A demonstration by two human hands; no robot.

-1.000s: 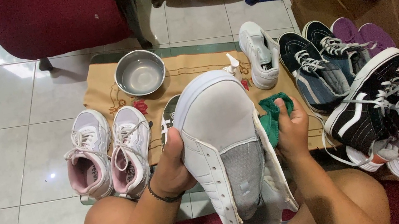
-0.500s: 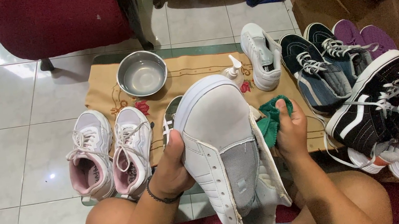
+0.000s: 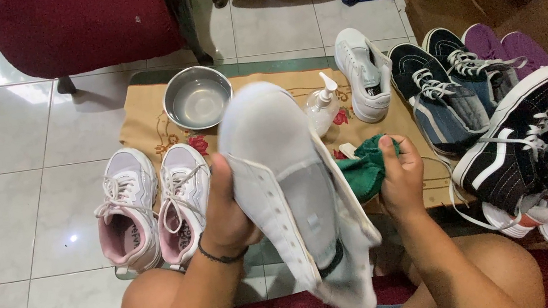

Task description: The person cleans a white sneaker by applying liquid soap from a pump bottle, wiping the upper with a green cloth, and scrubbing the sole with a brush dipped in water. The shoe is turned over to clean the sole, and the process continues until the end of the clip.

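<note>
My left hand [image 3: 223,210] grips a white sneaker [image 3: 287,181] by its side, toe pointing away from me, held over my knees. A dark band circles that wrist. My right hand [image 3: 400,174] clutches a bunched green cloth [image 3: 366,165] pressed against the sneaker's right side. The sneaker's tongue and heel hang down toward my lap.
On a tan floral mat [image 3: 141,127] sit a metal bowl [image 3: 197,98], a pump bottle [image 3: 322,106] and another white sneaker [image 3: 364,74]. A pink-and-white pair [image 3: 154,206] lies left. Dark blue and black high-top shoes [image 3: 503,118] crowd the right. A red chair [image 3: 85,23] stands behind.
The white sneaker has tipped slightly, uncovering the pump bottle behind it. My right hand has shifted the green cloth a little along the shoe's side.
</note>
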